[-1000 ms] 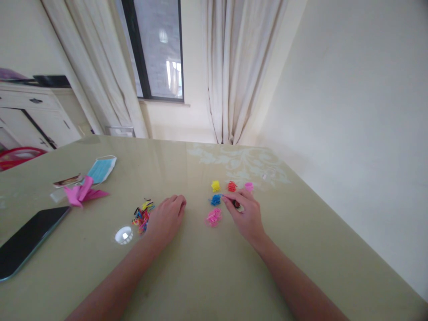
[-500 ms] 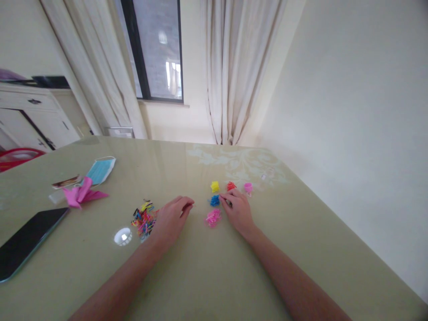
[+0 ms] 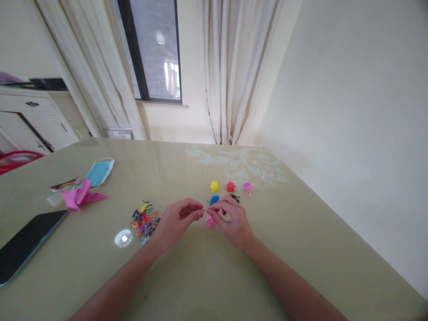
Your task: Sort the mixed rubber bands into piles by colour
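Note:
My left hand [image 3: 176, 221] and my right hand [image 3: 235, 223] meet fingertip to fingertip above the table. Both pinch a thin reddish rubber band [image 3: 205, 210] between them. Just behind and partly under my right hand lie small sorted piles: blue bands [image 3: 214, 199], black bands [image 3: 235, 198] and pink bands [image 3: 210, 220]. Farther back sit yellow bands [image 3: 214, 187] and red bands [image 3: 231, 187]. Beside my left wrist is a mixed heap of coloured bands [image 3: 144, 220], partly covered by that hand.
A tiny pink cup [image 3: 247, 187] stands right of the red pile. To the left lie a clear shiny dome [image 3: 123, 238], a dark phone [image 3: 31, 243], a pink folded-paper crane [image 3: 82, 196] and a blue face mask [image 3: 100, 173]. A wall borders the table's right side.
My left hand has moved right and my right hand has shifted down and left, so their fingertips now meet on one band. The black pile has come into view.

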`<state>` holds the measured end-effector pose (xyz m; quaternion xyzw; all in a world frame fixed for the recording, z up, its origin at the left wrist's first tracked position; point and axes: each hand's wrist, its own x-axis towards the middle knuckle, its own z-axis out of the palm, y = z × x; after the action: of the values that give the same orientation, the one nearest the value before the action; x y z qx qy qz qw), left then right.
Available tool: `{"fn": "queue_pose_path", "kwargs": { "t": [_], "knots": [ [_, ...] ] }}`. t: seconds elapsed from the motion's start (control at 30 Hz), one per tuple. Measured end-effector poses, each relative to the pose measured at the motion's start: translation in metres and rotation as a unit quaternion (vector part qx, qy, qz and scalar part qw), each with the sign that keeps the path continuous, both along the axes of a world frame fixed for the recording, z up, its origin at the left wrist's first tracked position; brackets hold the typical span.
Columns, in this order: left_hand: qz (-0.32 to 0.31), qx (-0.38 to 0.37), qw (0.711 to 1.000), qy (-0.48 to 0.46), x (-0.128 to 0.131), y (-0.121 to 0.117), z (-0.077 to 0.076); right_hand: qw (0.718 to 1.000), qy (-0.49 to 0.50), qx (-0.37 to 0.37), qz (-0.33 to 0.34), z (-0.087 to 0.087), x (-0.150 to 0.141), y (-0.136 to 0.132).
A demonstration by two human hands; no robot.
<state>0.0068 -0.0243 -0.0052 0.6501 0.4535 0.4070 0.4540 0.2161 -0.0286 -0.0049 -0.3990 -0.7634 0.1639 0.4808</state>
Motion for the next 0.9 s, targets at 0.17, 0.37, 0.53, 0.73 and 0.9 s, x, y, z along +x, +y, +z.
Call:
{"fn": "queue_pose_path", "kwargs": {
  "t": [0.17, 0.37, 0.53, 0.73, 0.9],
  "knots": [
    [0.108, 0.121, 0.926, 0.34, -0.015, -0.002, 0.01, 0.989, 0.143, -0.036, -0.017, 0.025, 0.021, -0.001],
    [0.113, 0.073, 0.772, 0.621, -0.029, -0.005, 0.01, 0.975, 0.22, -0.015, -0.03, 0.045, 0.036, -0.009],
    [0.081, 0.043, 0.791, 0.605, -0.029, 0.0, 0.011, 0.974, 0.222, -0.019, -0.029, 0.047, 0.035, -0.01],
    [0.096, 0.094, 0.797, 0.589, -0.026, 0.001, 0.008, 0.971, 0.23, 0.002, -0.07, 0.036, 0.042, -0.001],
    [0.112, 0.094, 0.826, 0.545, -0.024, 0.007, 0.003, 0.977, 0.107, 0.016, -0.184, 0.024, 0.057, 0.029]
  ]
}}
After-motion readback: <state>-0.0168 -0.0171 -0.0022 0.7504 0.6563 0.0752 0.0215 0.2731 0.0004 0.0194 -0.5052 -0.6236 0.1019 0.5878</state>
